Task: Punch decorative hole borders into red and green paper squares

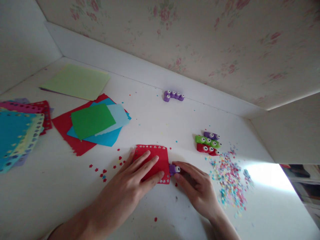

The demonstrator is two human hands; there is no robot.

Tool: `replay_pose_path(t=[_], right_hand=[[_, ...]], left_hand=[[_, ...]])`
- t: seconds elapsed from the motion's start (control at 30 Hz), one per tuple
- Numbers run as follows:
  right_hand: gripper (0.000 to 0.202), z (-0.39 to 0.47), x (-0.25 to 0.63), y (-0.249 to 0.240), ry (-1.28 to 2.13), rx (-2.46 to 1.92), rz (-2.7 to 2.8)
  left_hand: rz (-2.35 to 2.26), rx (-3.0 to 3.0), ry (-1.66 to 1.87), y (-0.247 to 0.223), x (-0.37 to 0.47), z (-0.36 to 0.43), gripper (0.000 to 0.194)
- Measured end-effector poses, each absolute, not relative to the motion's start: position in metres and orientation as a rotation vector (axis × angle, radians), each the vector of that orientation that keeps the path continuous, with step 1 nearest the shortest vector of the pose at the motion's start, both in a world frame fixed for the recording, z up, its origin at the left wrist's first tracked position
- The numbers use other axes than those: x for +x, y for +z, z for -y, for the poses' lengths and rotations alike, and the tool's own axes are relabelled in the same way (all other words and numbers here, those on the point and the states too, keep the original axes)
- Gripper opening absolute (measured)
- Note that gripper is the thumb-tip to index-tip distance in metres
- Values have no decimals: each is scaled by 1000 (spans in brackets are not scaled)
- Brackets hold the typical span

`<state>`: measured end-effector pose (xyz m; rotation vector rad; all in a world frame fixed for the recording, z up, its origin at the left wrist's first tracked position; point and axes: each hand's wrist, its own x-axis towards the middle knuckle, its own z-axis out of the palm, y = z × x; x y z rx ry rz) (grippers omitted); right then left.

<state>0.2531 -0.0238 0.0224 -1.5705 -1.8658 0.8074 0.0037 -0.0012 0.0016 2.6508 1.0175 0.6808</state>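
Edge-punching seems in hand: red paper is pinned under spread left fingers; purple punch, pinched by right fingers, needs squeezing.

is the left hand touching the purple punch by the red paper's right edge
Apart. The head view shows a strip of red paper between the left hand, at its thumb tip, and the purple punch.
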Motion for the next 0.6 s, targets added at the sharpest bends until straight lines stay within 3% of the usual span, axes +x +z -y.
replay_pose_path(t=[0.6], right_hand=[[26, 24, 252, 22, 802, -1548, 1893]], left_hand=[[-1010, 2679, 675, 3, 4, 0, 49]])
